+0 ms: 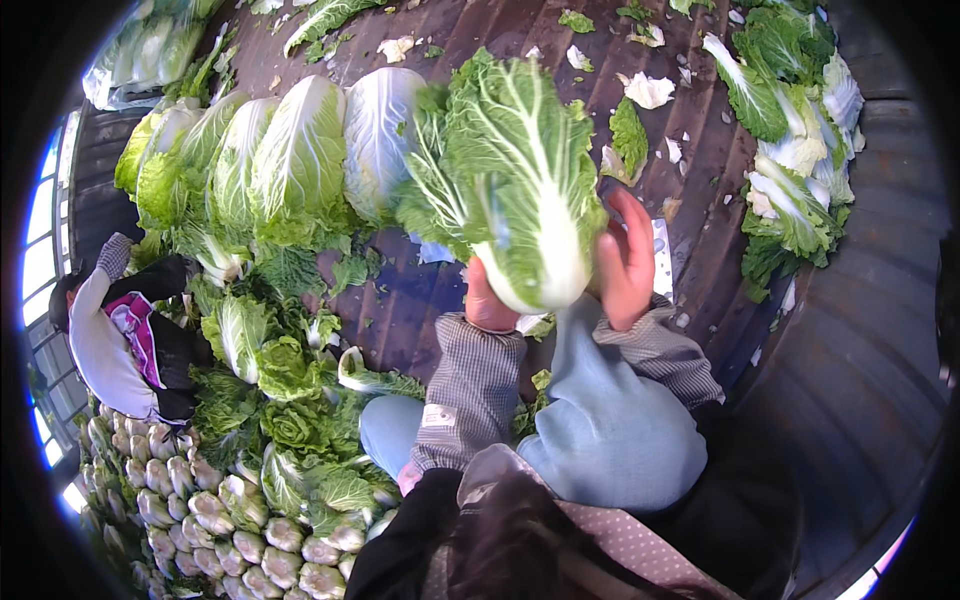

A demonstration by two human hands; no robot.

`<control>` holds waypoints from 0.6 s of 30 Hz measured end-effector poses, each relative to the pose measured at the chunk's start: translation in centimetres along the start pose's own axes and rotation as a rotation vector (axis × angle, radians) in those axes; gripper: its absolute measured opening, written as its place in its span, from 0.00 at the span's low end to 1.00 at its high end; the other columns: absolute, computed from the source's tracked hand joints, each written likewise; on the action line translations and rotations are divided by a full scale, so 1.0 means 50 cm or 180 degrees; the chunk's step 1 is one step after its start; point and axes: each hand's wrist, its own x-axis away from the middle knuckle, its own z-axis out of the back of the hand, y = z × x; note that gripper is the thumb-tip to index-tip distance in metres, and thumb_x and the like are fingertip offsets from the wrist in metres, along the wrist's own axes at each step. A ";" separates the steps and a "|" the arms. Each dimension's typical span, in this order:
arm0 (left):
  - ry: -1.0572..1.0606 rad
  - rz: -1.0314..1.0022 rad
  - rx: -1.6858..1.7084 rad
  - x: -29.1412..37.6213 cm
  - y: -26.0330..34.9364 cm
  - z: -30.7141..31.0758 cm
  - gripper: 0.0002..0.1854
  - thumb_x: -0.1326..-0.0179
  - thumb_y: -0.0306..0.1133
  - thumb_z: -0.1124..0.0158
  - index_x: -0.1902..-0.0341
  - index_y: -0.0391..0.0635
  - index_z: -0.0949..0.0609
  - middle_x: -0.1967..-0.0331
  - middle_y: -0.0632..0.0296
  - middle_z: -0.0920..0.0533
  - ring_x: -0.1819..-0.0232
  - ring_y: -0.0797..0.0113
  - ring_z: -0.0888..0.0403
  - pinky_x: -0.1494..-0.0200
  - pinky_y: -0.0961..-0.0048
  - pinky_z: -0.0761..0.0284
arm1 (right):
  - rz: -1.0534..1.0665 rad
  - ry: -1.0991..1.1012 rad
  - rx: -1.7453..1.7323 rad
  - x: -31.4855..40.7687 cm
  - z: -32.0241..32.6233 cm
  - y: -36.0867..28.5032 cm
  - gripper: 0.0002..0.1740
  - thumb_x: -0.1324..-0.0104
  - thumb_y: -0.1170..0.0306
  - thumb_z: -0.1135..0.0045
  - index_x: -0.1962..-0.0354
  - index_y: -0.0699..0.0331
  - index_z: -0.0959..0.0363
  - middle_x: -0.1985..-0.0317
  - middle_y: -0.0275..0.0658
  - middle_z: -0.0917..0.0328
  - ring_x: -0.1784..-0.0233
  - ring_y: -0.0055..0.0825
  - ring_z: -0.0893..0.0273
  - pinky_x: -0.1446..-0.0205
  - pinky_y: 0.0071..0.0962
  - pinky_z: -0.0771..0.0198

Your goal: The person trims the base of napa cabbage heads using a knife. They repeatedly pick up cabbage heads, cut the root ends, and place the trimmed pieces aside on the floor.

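A leafy napa cabbage is held up in front of me, its white base towards me and its green leaves pointing away. My left hand grips the base from the left. My right hand is at the cabbage's right side, fingers raised and parted; whether it touches the cabbage is unclear. Just left of the held one, a row of trimmed napa cabbages lies side by side. A flat, pale metal piece with holes lies partly hidden behind my right hand.
Loose leaves are heaped by the metal side wall; scraps litter the ribbed floor. Untrimmed cabbages and stacked cabbages lie at lower left. Bagged cabbages are at upper left. Another person is at the far left.
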 end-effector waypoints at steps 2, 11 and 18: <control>-0.0090 -0.0263 -0.0982 -0.009 0.011 -0.010 0.42 0.44 0.51 0.39 0.31 0.47 0.45 0.34 0.55 0.38 0.34 0.56 0.40 0.33 0.58 0.45 | -0.0916 -0.0825 -0.2234 -0.008 0.000 -0.002 0.31 0.36 0.70 0.48 0.38 0.71 0.46 0.41 0.41 0.37 0.40 0.28 0.38 0.38 0.26 0.42; 0.0513 -0.0066 -0.1122 -0.019 -0.021 0.004 0.43 0.50 0.35 0.30 0.33 0.42 0.44 0.37 0.56 0.36 0.38 0.61 0.35 0.35 0.64 0.42 | -0.1767 -0.0796 -0.3013 -0.018 -0.004 0.056 0.28 0.32 0.60 0.51 0.41 0.68 0.43 0.46 0.37 0.31 0.46 0.23 0.31 0.41 0.24 0.38; 0.0733 -0.0288 -0.0937 -0.024 -0.041 0.021 0.40 0.49 0.30 0.31 0.35 0.39 0.43 0.41 0.58 0.32 0.40 0.63 0.34 0.37 0.66 0.40 | -0.0653 -0.0533 -0.1306 0.004 -0.038 0.022 0.55 0.47 0.66 0.33 0.34 0.72 0.65 0.37 0.47 0.46 0.35 0.32 0.43 0.33 0.29 0.48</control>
